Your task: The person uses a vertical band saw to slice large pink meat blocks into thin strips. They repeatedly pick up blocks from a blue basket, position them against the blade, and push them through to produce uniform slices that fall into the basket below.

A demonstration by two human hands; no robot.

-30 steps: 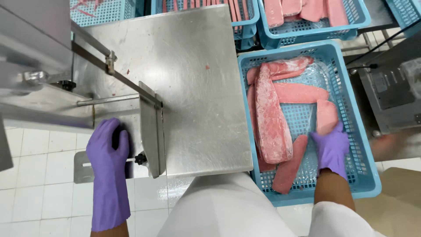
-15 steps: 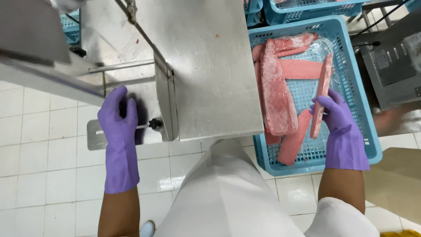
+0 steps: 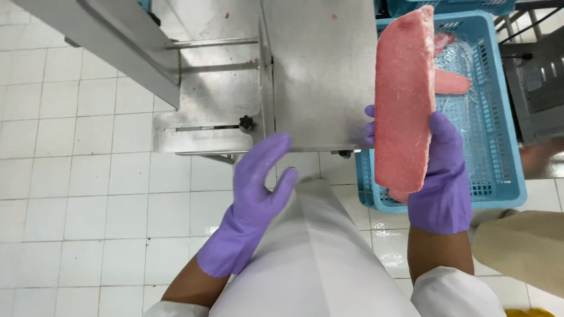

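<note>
My right hand (image 3: 442, 176), in a purple glove, grips a long pink slab of frozen fish (image 3: 402, 100) and holds it upright above the near left corner of a blue plastic crate (image 3: 499, 147). More pink fish pieces (image 3: 452, 82) lie in that crate. My left hand (image 3: 258, 182), also gloved in purple, hovers with fingers spread, holding nothing, just below the front edge of the steel saw table (image 3: 320, 76). A black knob (image 3: 246, 123) sits on the table's side bracket, left of that hand.
A steel machine housing (image 3: 106, 41) slants across the upper left. White floor tiles (image 3: 88, 194) lie below. A grey metal unit (image 3: 537, 82) stands right of the crate, and another person's beige clothing (image 3: 523, 246) shows at the lower right.
My right hand has lifted one fish slab out of the crate and raised it. My left hand has left the black knob and moved right, toward my body.
</note>
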